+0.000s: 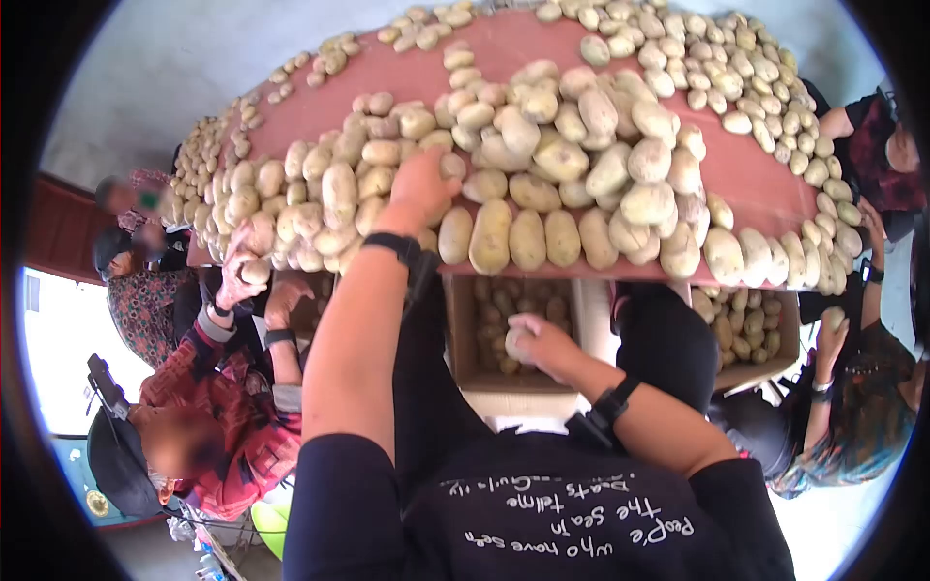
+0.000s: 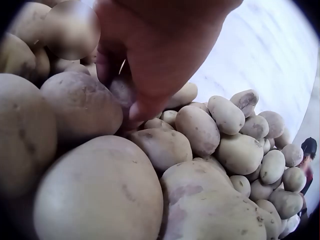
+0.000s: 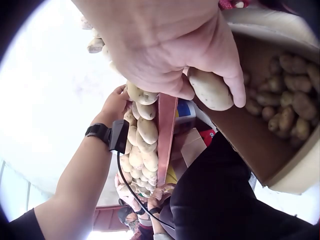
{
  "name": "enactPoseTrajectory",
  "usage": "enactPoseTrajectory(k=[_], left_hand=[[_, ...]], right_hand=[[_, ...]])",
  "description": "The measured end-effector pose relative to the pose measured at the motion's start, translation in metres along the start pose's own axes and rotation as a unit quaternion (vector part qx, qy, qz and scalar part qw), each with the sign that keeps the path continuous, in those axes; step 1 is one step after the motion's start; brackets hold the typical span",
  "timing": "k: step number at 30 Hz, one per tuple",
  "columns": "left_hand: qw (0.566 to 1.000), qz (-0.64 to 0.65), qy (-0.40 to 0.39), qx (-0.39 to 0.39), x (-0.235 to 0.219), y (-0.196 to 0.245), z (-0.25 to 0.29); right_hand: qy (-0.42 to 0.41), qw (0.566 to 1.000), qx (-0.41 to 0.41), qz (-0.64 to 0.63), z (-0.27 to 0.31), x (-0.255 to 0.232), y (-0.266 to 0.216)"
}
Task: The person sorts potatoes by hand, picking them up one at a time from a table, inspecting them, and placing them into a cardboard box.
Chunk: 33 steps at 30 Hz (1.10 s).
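Note:
My left hand point(image 1: 423, 189) reaches into the potato pile on the red table point(image 1: 407, 73), its fingers round a small potato point(image 1: 451, 166). From the left wrist, that potato point(image 2: 121, 91) shows between thumb and fingers, partly hidden by the hand point(image 2: 160, 50), with larger potatoes around it. Over an open cardboard box point(image 1: 513, 380), my right hand point(image 1: 554, 351) holds another potato point(image 1: 518, 345). The right wrist view has this oval potato point(image 3: 211, 90) gripped between the thumb and fingers of the hand point(image 3: 175, 45), beside the box's inner wall.
Potatoes line the table's near edge, with more heaped at the far right point(image 1: 746, 77). A second box of potatoes point(image 1: 744, 329) stands below the table on the right. A person in a red patterned shirt point(image 1: 232, 426) works at the left; another person point(image 1: 872, 387) is at the right.

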<state>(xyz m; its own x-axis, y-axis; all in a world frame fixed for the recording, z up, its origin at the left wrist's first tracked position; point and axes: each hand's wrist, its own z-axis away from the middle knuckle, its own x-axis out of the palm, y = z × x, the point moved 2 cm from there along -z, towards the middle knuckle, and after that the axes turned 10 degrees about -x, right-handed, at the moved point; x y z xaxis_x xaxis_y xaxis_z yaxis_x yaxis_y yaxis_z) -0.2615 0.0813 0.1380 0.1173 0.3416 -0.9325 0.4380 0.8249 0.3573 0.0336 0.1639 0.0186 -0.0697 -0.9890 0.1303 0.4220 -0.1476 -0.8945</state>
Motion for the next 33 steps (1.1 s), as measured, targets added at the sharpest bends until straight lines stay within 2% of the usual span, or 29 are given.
enactPoseTrajectory(k=[1, 2, 3, 4, 5, 6, 7, 8, 11, 13, 14, 15, 17, 20, 23, 24, 27, 30, 33], left_hand=[[0.998, 0.053, 0.012, -0.036, -0.014, 0.008, 0.006], [0.991, 0.098, 0.093, 0.010, -0.013, -0.001, 0.009], [0.978, 0.181, 0.100, -0.019, -0.026, 0.003, 0.020], [0.963, 0.241, 0.114, -0.052, -0.031, 0.000, 0.032], [0.918, 0.386, 0.012, -0.090, -0.036, -0.003, 0.045], [0.795, 0.594, -0.011, -0.122, -0.031, 0.001, 0.065], [0.743, 0.655, -0.058, -0.123, -0.032, 0.002, 0.081], [0.707, 0.686, -0.100, -0.138, -0.033, 0.006, 0.099], [0.565, 0.779, -0.144, -0.231, -0.028, 0.019, 0.146], [0.461, 0.827, -0.265, -0.184, -0.008, 0.013, 0.172], [0.440, 0.830, -0.275, -0.205, 0.002, 0.014, 0.184], [0.442, 0.824, -0.281, -0.215, 0.007, 0.017, 0.193], [0.496, 0.794, -0.264, -0.232, 0.013, 0.021, 0.210], [0.615, 0.724, -0.236, -0.204, -0.002, 0.031, 0.225], [0.778, 0.576, -0.218, -0.123, -0.012, 0.033, 0.226], [0.783, 0.569, -0.219, -0.122, -0.011, 0.035, 0.227], [0.888, 0.430, -0.153, -0.062, -0.023, 0.044, 0.228], [0.848, 0.515, -0.120, -0.037, -0.021, 0.048, 0.229], [0.812, 0.569, -0.124, -0.043, -0.014, 0.048, 0.232]], right_hand=[[-0.022, 1.000, 0.002, -0.020, -0.003, 0.004, 0.004], [-0.029, 0.999, -0.017, 0.003, -0.004, 0.007, 0.009], [-0.036, 0.998, -0.034, 0.024, -0.006, 0.008, 0.011], [-0.046, 0.999, -0.010, -0.003, -0.007, 0.008, 0.001], [-0.056, 0.998, 0.018, -0.032, 0.001, 0.009, -0.012], [-0.066, 0.995, 0.050, -0.060, 0.005, 0.009, -0.020], [-0.084, 0.994, 0.037, -0.062, 0.003, 0.008, -0.023], [-0.101, 0.992, 0.027, -0.064, 0.002, 0.007, -0.023], [-0.123, 0.988, 0.035, -0.085, 0.003, 0.010, -0.025], [-0.131, 0.986, 0.036, -0.101, 0.003, 0.011, -0.028], [-0.134, 0.985, 0.027, -0.109, 0.002, 0.011, -0.029], [-0.135, 0.984, 0.018, -0.117, 0.001, 0.009, -0.028], [-0.133, 0.981, -0.005, -0.141, 0.000, 0.008, -0.026], [-0.141, 0.967, -0.016, -0.213, 0.000, 0.004, -0.044], [-0.154, 0.948, -0.034, -0.275, 0.013, 0.003, -0.062], [-0.160, 0.945, -0.041, -0.282, 0.015, 0.003, -0.065], [-0.171, 0.935, -0.075, -0.301, 0.017, 0.005, -0.066], [-0.166, 0.927, -0.134, -0.309, 0.018, 0.004, -0.073], [-0.153, 0.908, -0.171, -0.350, 0.020, 0.004, -0.077]])
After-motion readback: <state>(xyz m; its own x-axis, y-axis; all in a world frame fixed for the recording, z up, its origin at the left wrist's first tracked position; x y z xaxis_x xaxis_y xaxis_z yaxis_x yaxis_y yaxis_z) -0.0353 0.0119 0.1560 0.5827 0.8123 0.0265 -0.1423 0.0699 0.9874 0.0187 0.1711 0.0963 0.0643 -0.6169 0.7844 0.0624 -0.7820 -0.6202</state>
